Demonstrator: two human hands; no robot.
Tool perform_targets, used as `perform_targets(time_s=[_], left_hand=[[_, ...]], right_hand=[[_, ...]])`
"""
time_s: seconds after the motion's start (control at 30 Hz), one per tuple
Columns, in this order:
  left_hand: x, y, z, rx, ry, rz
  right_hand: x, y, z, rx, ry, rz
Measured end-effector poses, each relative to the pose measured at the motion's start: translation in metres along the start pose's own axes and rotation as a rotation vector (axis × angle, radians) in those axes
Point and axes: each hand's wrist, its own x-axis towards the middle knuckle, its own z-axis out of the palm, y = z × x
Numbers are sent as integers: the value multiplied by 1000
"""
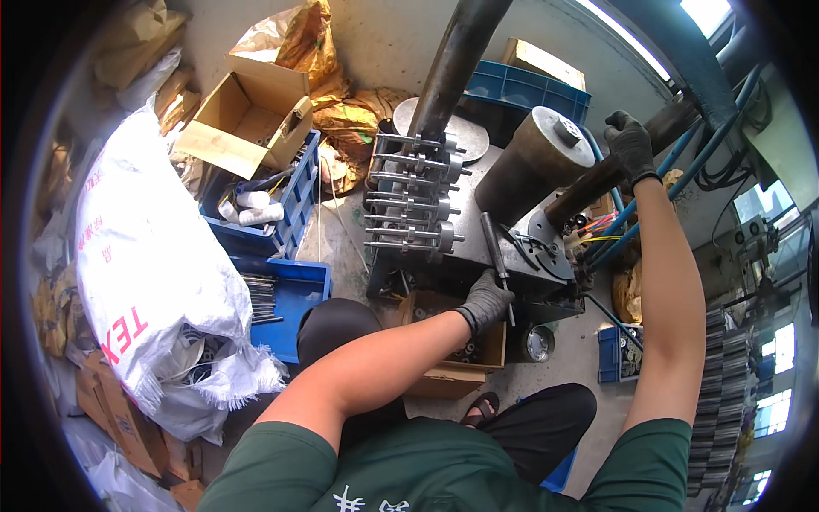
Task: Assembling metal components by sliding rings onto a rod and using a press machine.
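My left hand, in a grey glove, is closed around the lower part of a slim metal rod with a thicker upper end. The rod tilts at the front edge of a steel machine table. At the right my right hand, also gloved, is raised beside a dark slanting bar. Its fingers are curled, and what they grip, if anything, is hidden. Several metal shafts with round collars lie in a row on the table's left side. A large dark steel cylinder stands behind the rod.
Below the table sits a cardboard box of small parts. Blue crates and a white woven sack crowd the left. Blue hoses run near my right arm. A thick steel column rises at the back.
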Motion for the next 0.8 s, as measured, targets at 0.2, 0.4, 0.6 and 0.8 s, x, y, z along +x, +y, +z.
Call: perform_targets(time_s=[0.2, 0.4, 0.6, 0.8], left_hand=[[-5, 6, -10, -196, -132, -27], [-9, 4, -23, -171, -220, 4], [-48, 29, -29, -38, -257, 365], [-38, 94, -44, -219, -190, 640]], right_hand=[[-118, 36, -78, -19, -322, -43], [-263, 77, -175, -230, -691, -89], [-363, 94, -214, -215, -553, 98], [-352, 103, -185, 67, 90, 16]])
